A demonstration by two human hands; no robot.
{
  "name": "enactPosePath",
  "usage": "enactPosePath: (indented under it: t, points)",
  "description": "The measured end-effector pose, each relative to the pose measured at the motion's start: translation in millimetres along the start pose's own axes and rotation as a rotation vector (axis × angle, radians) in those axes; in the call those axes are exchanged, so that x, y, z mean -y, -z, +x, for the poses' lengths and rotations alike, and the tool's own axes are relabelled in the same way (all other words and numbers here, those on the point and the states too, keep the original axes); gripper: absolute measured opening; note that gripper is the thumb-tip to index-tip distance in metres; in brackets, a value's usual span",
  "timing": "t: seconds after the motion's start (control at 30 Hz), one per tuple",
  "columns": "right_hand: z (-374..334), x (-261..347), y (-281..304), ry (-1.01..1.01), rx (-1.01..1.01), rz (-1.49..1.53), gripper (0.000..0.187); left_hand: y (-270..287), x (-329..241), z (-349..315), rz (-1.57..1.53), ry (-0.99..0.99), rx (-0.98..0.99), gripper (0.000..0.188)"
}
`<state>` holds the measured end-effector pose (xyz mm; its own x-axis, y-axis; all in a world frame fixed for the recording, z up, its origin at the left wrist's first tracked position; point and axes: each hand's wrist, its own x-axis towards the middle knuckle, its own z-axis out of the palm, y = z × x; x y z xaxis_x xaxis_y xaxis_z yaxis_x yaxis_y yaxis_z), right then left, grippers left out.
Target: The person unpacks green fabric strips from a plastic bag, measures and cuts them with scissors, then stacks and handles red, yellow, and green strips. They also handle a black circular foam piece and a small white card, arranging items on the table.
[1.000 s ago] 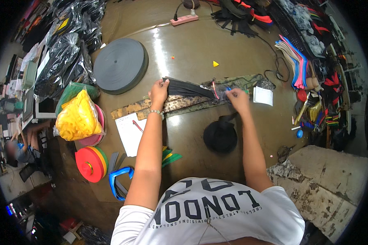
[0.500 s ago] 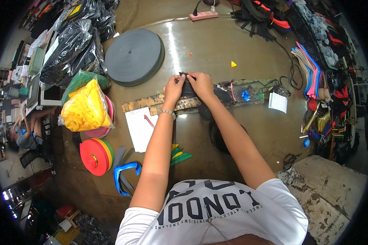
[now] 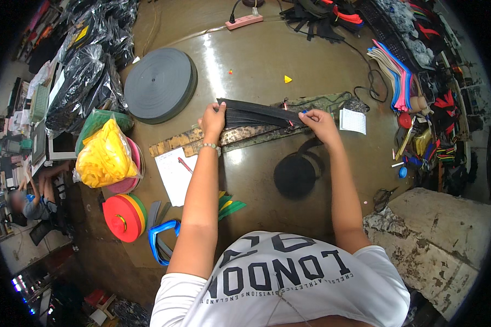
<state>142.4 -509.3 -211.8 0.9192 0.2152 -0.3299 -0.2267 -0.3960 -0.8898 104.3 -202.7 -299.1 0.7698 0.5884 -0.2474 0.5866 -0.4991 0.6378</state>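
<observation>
A black webbing strip (image 3: 260, 108) is stretched sideways between my hands. My left hand (image 3: 212, 122) pinches its left end, and my right hand (image 3: 320, 125) grips it near the other end, fingers closed. Other black strips (image 3: 245, 119) lie just under it, fanned across a long worn board (image 3: 202, 143) with a scuffed, patchy surface. Below my right hand a roll of black webbing (image 3: 293, 176) lies on the table, a loose length curling up from it toward the board.
A big grey webbing roll (image 3: 155, 84) lies back left, near bagged yellow material (image 3: 106, 155) and red-yellow-green rolls (image 3: 124, 219). A paper sheet with a red pen (image 3: 173, 177) is by my left forearm. Scissors (image 3: 383, 199) and a notepad (image 3: 353, 121) lie right; a pink power strip (image 3: 244, 22) is at the back.
My hands were close together over the black strips. My right hand has moved away to the right, drawing one strip out lengthwise. The black roll now shows fully; the view has shifted slightly.
</observation>
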Motion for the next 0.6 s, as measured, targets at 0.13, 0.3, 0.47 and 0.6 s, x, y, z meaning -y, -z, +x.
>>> enactPosePath:
  t: [0.13, 0.3, 0.47, 0.6]
  points:
    - [16, -58, -6, -0.035, 0.059, 0.032, 0.027, 1, 0, 0, -0.030, -0.008, -0.002, 0.039]
    - [30, -105, -16, 0.070, 0.053, 0.033, 0.026, 0, 2, 1, -0.020, 0.026, 0.001, 0.041]
    - [22, -96, -10, 0.158, -0.132, -0.229, 0.027, -2, 7, 8, -0.210, 0.015, 0.008, 0.044]
    - [-33, -81, 19, 0.183, -0.282, -0.234, 0.027, 23, 10, -8, -0.534, -0.012, 0.202, 0.053]
